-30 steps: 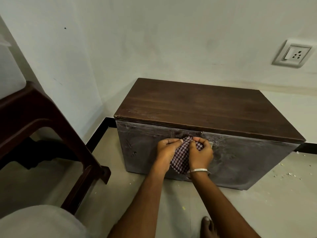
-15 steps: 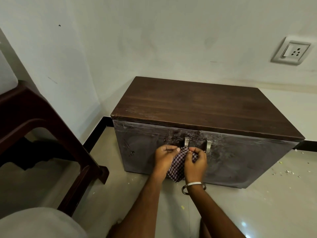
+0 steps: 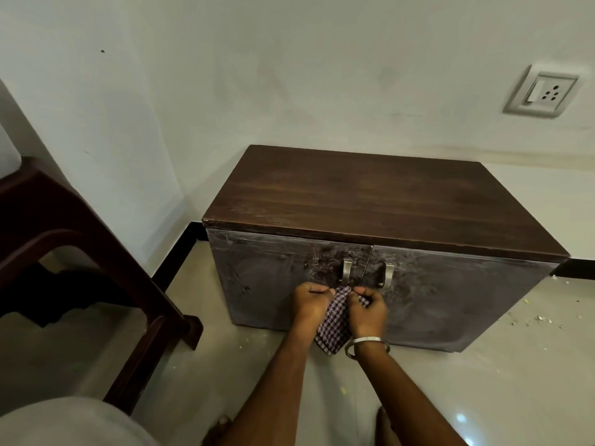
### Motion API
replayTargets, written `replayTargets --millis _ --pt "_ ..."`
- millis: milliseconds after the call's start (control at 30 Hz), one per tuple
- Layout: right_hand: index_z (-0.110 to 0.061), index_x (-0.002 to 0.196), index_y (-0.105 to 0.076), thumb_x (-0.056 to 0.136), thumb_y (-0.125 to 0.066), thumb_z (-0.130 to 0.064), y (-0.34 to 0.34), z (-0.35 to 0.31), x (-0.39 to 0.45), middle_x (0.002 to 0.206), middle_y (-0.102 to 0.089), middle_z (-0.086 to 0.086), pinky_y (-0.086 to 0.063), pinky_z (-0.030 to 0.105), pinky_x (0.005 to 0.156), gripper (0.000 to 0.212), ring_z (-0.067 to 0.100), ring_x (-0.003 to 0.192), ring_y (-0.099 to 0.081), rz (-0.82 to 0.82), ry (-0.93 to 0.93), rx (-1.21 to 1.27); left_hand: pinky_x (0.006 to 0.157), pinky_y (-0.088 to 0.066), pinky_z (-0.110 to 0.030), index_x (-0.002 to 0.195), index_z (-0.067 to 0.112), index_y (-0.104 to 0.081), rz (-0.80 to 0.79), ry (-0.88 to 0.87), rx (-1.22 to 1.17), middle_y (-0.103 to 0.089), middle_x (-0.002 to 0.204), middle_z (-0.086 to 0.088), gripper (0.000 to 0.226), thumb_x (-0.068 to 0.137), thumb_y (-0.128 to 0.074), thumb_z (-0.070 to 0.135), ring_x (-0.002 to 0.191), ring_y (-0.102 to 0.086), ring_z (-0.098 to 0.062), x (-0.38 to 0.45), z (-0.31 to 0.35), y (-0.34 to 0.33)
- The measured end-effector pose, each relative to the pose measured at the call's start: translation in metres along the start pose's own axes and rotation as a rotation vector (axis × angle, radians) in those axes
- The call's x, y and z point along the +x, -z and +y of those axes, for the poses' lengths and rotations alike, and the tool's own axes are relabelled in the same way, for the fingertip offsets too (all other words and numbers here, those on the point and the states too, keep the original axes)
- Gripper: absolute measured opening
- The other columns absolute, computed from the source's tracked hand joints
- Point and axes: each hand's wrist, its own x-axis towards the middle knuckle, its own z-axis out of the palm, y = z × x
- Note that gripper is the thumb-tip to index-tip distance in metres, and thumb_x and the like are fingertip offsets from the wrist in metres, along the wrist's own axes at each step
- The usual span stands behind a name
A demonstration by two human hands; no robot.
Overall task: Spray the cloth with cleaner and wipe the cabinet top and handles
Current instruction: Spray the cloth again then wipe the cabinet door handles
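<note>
A low cabinet with a dark brown wooden top (image 3: 380, 204) and dusty grey doors stands against the wall. Two metal handles show at the door seam, the left handle (image 3: 347, 271) and the right handle (image 3: 388, 273). Just below them, in front of the doors, my left hand (image 3: 310, 302) and my right hand (image 3: 368, 312) both pinch a checked cloth (image 3: 335, 326) at its upper edge. The cloth hangs down between my wrists. A bangle sits on my right wrist. No spray bottle is in view.
A dark brown plastic chair (image 3: 80, 246) stands to the left, close to the cabinet's corner. A wall socket (image 3: 544, 93) is at upper right. Small crumbs lie on the pale floor (image 3: 531, 320) at right. My toes show at the bottom edge.
Both hands with the cloth have come down from the handles to just below them; the two handles, covered a second ago, now show fully.
</note>
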Motion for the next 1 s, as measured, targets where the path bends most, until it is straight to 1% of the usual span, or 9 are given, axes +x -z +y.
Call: replayTargets --millis 100,167,267,433,500,667,800,900,1000 --pt "-0.006 0.096 -0.061 0.086 -0.060 0.002 0.012 -0.003 -0.013 0.105 -0.063 0.017 -0.043 0.029 0.088 0.013 0.029 0.100 -0.059 0.028 0.114 -0.019 0.074 -0.050 -0.023 0.084 0.010 -0.069 -0.079 -0.014 0.002 -0.070 0.089 -0.005 0.002 0.083 -0.071 0.010 0.087 -0.064 -0.018 -0.010 0.002 0.000" --pt "-0.009 0.095 -0.062 0.086 -0.063 -0.003 0.022 -0.010 -0.018 0.103 -0.061 0.012 -0.042 0.029 0.087 0.011 0.021 0.096 -0.056 0.058 0.217 -0.044 0.074 -0.051 -0.023 0.077 0.016 -0.068 -0.126 -0.029 -0.029 -0.069 0.083 0.000 0.008 0.084 -0.071 0.012 0.088 -0.066 -0.018 -0.018 0.007 -0.003" --pt "-0.013 0.092 -0.062 0.085 -0.067 -0.005 0.036 -0.026 -0.019 0.099 -0.060 0.006 -0.041 0.027 0.087 0.012 0.016 0.093 -0.054 0.123 0.295 -0.041 0.075 -0.054 -0.025 0.080 0.015 -0.070 -0.171 0.001 -0.112 -0.072 0.086 -0.002 0.003 0.083 -0.072 0.015 0.089 -0.068 -0.020 -0.030 0.019 -0.012" --pt "-0.020 0.087 -0.065 0.083 -0.070 -0.010 0.055 -0.047 -0.003 0.096 -0.067 0.005 -0.050 0.036 0.090 0.011 0.020 0.093 -0.062 0.178 0.247 0.029 0.077 -0.057 -0.032 0.092 0.006 -0.072 -0.219 0.036 -0.237 -0.073 0.092 -0.011 0.012 0.084 -0.071 0.016 0.088 -0.070 -0.024 -0.044 0.035 -0.037" --pt "-0.017 0.088 -0.066 0.083 -0.070 -0.009 0.061 -0.056 0.004 0.093 -0.068 0.005 -0.050 0.034 0.089 0.010 0.019 0.091 -0.062 0.181 0.239 0.035 0.078 -0.057 -0.033 0.097 0.003 -0.071 -0.190 0.034 -0.238 -0.073 0.092 -0.011 0.017 0.085 -0.070 0.016 0.088 -0.070 -0.024 -0.046 0.042 -0.046" --pt "-0.014 0.085 -0.064 0.082 -0.071 -0.007 0.056 -0.071 0.013 0.088 -0.065 0.002 -0.045 0.026 0.084 0.010 0.016 0.087 -0.059 0.160 0.298 -0.046 0.086 -0.057 -0.041 0.094 0.000 -0.072 -0.082 0.022 -0.277 -0.073 0.095 -0.017 0.016 0.084 -0.070 0.011 0.088 -0.070 -0.028 -0.042 0.050 -0.055" --pt "-0.014 0.083 -0.064 0.078 -0.072 -0.006 0.053 -0.072 0.021 0.089 -0.066 0.005 -0.043 0.026 0.084 0.012 0.018 0.086 -0.059 0.154 0.302 -0.099 0.086 -0.057 -0.039 0.098 0.000 -0.071 -0.065 0.036 -0.281 -0.073 0.097 -0.016 0.019 0.084 -0.070 0.013 0.089 -0.070 -0.027 -0.039 0.049 -0.057" --pt "-0.015 0.082 -0.064 0.077 -0.072 -0.005 0.054 -0.071 0.024 0.090 -0.067 0.006 -0.046 0.031 0.088 0.014 0.020 0.087 -0.060 0.197 0.274 -0.064 0.083 -0.058 -0.036 0.100 0.002 -0.071 -0.090 0.042 -0.282 -0.073 0.096 -0.014 0.019 0.085 -0.069 0.014 0.088 -0.070 -0.025 -0.041 0.051 -0.059" --pt "-0.013 0.084 -0.064 0.078 -0.069 -0.004 0.057 -0.072 0.026 0.094 -0.067 0.010 -0.047 0.031 0.089 0.012 0.020 0.088 -0.059 0.252 0.217 -0.006 0.086 -0.057 -0.037 0.102 0.003 -0.071 -0.127 0.022 -0.254 -0.073 0.100 -0.013 0.020 0.086 -0.069 0.015 0.090 -0.070 -0.024 -0.043 0.054 -0.061"
